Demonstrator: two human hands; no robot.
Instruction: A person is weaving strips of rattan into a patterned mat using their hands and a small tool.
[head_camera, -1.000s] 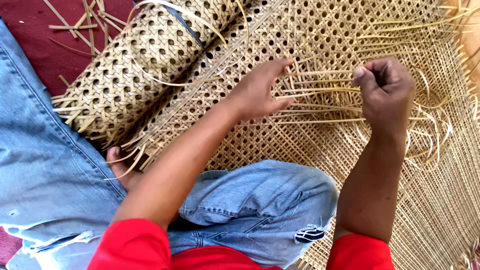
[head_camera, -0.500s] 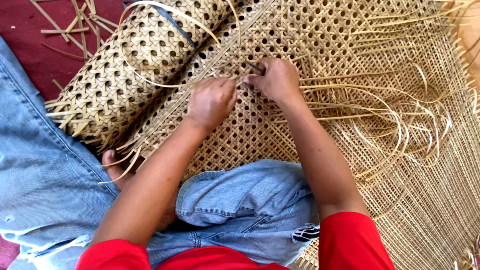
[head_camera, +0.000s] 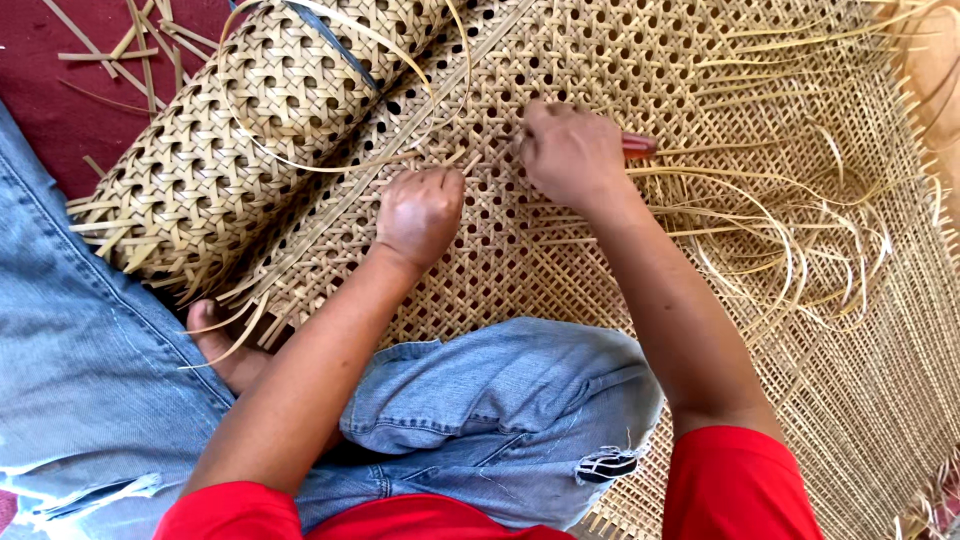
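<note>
Cane mesh sheet (head_camera: 600, 260) is lying flat across the lap while I'm keeping the clenched left hand (head_camera: 420, 212) pinning weave, right hand (head_camera: 572, 152) gripping a red-handled tool (head_camera: 640, 146), feeding strands (head_camera: 740, 200) flat, untwisted.

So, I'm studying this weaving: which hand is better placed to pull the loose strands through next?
The right hand, probably. It lies against the loose cane strands that trail off to the right. The left hand rests fisted on the woven mat, away from them.
</note>
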